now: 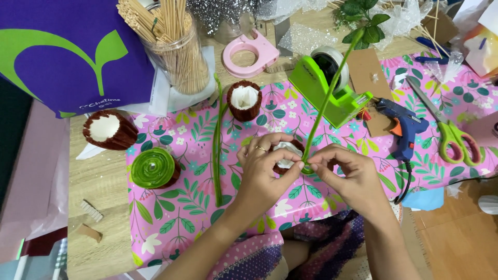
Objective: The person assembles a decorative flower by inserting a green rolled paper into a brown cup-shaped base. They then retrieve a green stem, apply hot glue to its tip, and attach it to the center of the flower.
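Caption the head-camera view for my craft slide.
Both hands, left hand and right hand, pinch a long green fuzzy stem beside a small brown ribbed cup.

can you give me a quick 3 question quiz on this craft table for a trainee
1. True or false: both hands pinch the green pipe cleaner.
2. Which lies nearest the right hand? A) jar of sticks B) glue gun C) pink tape holder
3. What colour are the scissors' handles?

Key: 1 true; 2 B; 3 green and red. The left hand also steadies a brown cup.
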